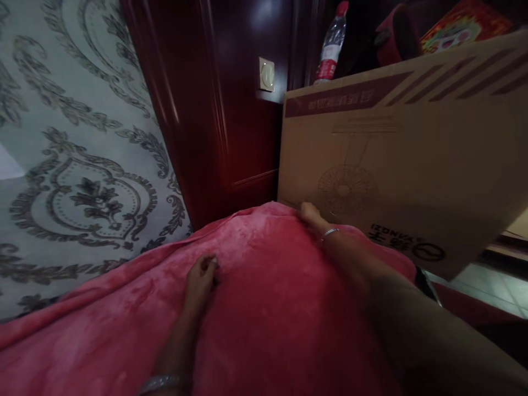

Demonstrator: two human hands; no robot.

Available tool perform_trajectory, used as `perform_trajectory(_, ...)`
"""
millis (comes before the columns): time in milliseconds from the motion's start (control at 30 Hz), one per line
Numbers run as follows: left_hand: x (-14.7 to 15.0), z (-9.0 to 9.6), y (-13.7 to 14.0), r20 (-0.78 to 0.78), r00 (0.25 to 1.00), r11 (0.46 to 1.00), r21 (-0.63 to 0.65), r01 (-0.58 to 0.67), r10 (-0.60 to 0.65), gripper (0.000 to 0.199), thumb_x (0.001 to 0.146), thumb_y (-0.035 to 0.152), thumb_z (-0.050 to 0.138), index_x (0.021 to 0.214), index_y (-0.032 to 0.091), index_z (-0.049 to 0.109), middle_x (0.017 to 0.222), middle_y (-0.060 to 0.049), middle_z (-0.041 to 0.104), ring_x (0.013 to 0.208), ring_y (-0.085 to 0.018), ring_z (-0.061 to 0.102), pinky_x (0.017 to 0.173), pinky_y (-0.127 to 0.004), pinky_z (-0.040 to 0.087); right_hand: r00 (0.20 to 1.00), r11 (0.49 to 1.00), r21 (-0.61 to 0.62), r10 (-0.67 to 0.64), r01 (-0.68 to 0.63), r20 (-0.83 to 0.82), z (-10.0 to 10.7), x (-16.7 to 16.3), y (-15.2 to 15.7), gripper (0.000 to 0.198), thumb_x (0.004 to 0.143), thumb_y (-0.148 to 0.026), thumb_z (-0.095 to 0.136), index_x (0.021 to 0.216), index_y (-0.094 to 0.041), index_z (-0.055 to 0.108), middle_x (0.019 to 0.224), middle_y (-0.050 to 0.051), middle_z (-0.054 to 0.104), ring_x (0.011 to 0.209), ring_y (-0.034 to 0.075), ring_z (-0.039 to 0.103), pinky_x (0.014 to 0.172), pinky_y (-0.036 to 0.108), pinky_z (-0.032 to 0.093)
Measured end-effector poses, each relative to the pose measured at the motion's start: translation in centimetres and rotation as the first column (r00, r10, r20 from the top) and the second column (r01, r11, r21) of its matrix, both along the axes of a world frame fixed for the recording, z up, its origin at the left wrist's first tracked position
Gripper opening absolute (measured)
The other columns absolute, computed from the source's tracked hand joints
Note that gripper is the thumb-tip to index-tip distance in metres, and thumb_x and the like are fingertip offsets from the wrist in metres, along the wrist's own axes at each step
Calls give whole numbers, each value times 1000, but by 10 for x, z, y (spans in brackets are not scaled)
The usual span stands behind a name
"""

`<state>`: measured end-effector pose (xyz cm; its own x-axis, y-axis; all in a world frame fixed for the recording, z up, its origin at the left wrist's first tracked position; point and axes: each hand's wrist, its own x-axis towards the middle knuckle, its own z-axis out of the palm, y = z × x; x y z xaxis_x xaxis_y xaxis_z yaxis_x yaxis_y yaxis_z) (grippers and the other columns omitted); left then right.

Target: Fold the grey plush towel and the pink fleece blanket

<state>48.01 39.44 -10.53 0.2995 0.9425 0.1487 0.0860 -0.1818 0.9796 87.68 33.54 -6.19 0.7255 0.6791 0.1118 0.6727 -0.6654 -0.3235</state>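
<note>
A pink plush blanket (256, 286) is spread out in front of me, covering a flat surface. Over its left part is my left hand (202, 276), with the fingers curled in and nothing visible in them. My right hand (310, 215) reaches to the blanket's far edge, close against a large cardboard box. Its fingers are bent and closed at the cloth edge, and the fingertips are partly hidden. The blanket shows creases near its far corner and a fold along its left side.
The cardboard box (404, 132) stands upright beyond the blanket on the right. Behind its top edge are a plastic bottle (330, 52) with a red cap and a red packet (462, 30). Dark red wood panelling (243, 121) and patterned wallpaper (91, 143) border the far and left sides.
</note>
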Motion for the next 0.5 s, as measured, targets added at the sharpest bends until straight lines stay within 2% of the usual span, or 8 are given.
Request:
perform_trajectory(133,1,-2,0,0,1000,1000,-3,-3,3,53,64,59,65,96,16,62,74,-2,65,47,-12,52,41,-25,36,999,999,-4,-37,37,-34,-14,4,19,39,92,-29,58,122,-8,72,114,25,73,108,33,71,87,40,56)
perform_trajectory(233,1,-1,-1,-7,1000,1000,0,0,0,52,65,59,66,95,16,63,74,-2,65,46,-12,52,41,-25,36,999,997,59,-46,47,-5,-18,6,28,45,97,-28,46,131,-7,67,124,28,69,117,36,67,93,45,54)
perform_trajectory(300,0,0,-3,-8,1000,1000,-10,6,-6,53,65,59,66,96,16,63,75,-2,65,47,-12,52,42,-25,36,999,994,99,-36,35,12,-18,9,31,48,99,-27,40,138,-11,64,130,25,67,122,36,64,97,46,52)
perform_trajectory(400,-1,0,-4,-9,1000,999,-33,-8,8,55,65,59,66,99,16,63,77,-3,65,47,-11,51,43,-24,36,1000,997,81,16,-14,-21,-17,11,32,44,94,-26,49,132,-14,69,119,21,73,117,35,68,94,43,53)
perform_trajectory(500,0,-1,-4,-13,1000,999,-40,-14,13,55,65,59,66,99,17,63,76,-3,65,48,-11,52,44,-24,36,996,996,58,72,-69,-54,-14,4,34,44,91,-29,56,126,-8,72,109,25,74,110,38,70,90,45,55)
